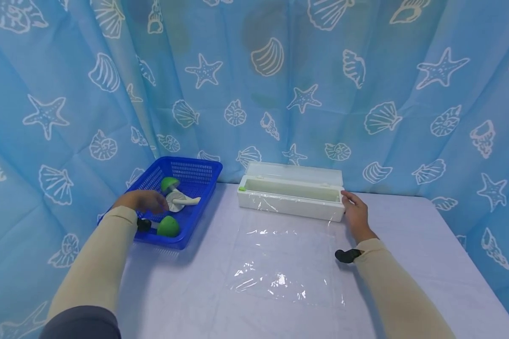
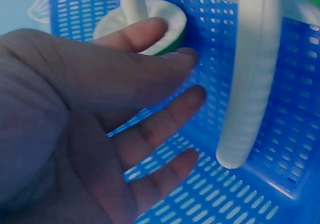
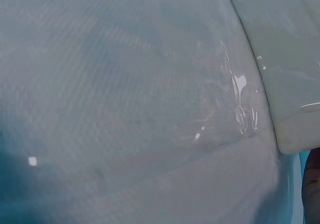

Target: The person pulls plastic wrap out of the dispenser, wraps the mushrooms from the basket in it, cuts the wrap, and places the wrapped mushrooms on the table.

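My left hand (image 1: 150,201) reaches into a blue plastic basket (image 1: 192,171), its fingers loosely spread in the left wrist view. It is close to mushrooms with green caps and white stems. One mushroom (image 1: 176,201) lies gills up beside my fingertips, another (image 1: 169,183) is behind it, and a third (image 1: 168,227) has its cap near the basket's front. At the right end of a long white box (image 1: 290,207) with its lid (image 1: 294,173) raised, my right hand (image 1: 357,216) rests its fingers against the corner. Clear plastic film (image 1: 280,263) stretches from the box's front across the table.
A white cloth covers the table (image 1: 407,235). Blue curtains (image 1: 237,70) with shell and starfish prints hang behind and at both sides. A small green piece (image 1: 242,189) sits on the box's left corner. The basket stands left of the box.
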A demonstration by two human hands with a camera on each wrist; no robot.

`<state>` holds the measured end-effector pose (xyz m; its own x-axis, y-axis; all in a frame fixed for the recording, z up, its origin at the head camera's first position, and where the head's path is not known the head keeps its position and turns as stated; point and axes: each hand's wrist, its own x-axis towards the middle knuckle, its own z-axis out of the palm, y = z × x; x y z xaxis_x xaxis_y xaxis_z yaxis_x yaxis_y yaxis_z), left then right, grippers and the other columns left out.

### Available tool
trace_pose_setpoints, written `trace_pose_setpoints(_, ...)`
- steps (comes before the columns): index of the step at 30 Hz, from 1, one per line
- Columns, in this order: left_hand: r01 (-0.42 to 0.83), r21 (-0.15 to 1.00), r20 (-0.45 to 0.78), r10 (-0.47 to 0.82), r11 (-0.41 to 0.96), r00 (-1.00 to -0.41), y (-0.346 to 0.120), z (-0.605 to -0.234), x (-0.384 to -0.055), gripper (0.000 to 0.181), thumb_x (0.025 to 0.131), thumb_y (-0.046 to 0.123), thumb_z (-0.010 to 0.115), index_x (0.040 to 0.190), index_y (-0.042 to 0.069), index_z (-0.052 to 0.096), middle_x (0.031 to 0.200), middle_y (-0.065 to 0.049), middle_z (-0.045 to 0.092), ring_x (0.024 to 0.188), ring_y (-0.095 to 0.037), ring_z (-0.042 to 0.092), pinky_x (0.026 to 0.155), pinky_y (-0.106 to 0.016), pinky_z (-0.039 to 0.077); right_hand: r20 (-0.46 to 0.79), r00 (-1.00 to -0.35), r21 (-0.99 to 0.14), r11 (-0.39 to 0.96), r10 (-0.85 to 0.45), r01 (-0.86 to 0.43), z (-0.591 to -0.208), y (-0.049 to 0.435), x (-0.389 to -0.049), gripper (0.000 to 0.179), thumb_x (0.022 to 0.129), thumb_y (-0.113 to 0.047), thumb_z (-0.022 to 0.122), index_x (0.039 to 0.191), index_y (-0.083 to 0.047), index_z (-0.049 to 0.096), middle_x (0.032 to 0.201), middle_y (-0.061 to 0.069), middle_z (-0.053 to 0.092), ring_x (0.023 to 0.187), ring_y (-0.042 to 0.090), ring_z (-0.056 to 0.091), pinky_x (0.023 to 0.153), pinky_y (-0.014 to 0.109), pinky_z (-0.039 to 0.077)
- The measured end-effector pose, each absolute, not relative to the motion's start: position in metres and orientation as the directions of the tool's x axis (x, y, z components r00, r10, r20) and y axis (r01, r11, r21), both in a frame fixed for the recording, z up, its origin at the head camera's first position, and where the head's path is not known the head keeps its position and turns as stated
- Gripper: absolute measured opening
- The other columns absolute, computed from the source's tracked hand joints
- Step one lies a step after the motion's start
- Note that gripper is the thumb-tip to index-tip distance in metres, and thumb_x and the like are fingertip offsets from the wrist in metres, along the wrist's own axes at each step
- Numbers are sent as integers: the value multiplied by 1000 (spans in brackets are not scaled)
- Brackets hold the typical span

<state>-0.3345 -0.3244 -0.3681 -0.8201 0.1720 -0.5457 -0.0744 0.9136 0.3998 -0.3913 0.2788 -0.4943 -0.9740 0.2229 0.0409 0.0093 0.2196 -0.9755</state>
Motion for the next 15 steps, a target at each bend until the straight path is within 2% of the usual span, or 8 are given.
trace_pose_setpoints(2,-80,381,-578,170,921,-798,-325,-372,-335,25,94,3,55,118,4,63,118,-16,60,115,-38,53,96,-55,42,33,-974,-977,212,225,16,-494,279,-391,44,105,-28,40,144,-10,47,151,9,37,140,26,28,108,46,30)
trace_pose_setpoints(6,10,301,-618,203,954,-759,-329,-379,-337,13,94,4,57,103,10,64,104,-7,60,103,-27,54,90,-48,44,32,-974,-980,198,225,14,-495,279,-392,43,105,-28,41,144,-10,47,151,8,38,138,25,31,106,44,33)
trace_pose_setpoints(8,48,281,-623,220,959,-751,-333,-382,-338,11,95,6,58,102,11,65,103,-5,61,102,-26,55,90,-47,44,39,-973,-980,199,226,7,-495,279,-392,43,105,-27,41,143,-9,48,150,8,39,137,25,32,105,43,33)
trace_pose_setpoints(11,22,286,-625,204,958,-754,-338,-386,-338,11,96,9,58,102,13,67,104,-4,62,103,-26,55,90,-47,44,46,-975,-978,208,219,1,-495,279,-391,43,105,-28,41,143,-8,47,151,9,38,138,25,32,105,43,33)
trace_pose_setpoints(15,-83,309,-645,144,948,-751,-338,-385,-335,21,92,0,56,102,13,69,103,-5,63,100,-24,53,83,-40,45,49,-978,-980,201,203,-7,-495,280,-390,44,106,-29,40,144,-8,46,152,9,37,139,26,31,107,44,32)
